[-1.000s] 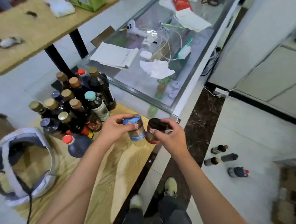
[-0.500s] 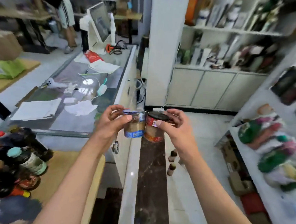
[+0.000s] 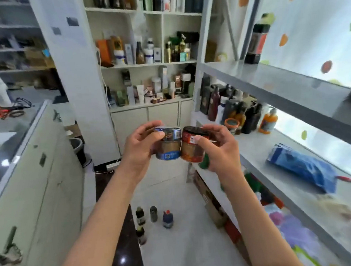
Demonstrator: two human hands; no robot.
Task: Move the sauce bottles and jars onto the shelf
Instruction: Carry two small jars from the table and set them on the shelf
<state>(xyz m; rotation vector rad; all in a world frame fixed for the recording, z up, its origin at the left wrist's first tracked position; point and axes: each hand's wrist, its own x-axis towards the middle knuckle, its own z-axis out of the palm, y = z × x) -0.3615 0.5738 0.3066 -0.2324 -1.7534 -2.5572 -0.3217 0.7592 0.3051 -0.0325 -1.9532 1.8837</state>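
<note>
A blue-labelled jar is held in the left hand, fingers curled round it, thumb on its front. Touching it on the right, a red-labelled jar with a dark lid is gripped by the right hand, fingers clamped behind it. Both jars are held in mid-air beside the shelf, where bottles and a blue bag are seen.

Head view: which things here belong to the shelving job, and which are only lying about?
Job:
blue-label jar in left hand
red-label jar in right hand
shelf
small bottles on the floor

Lying about:
blue bag
orange pump bottle
bin
</note>
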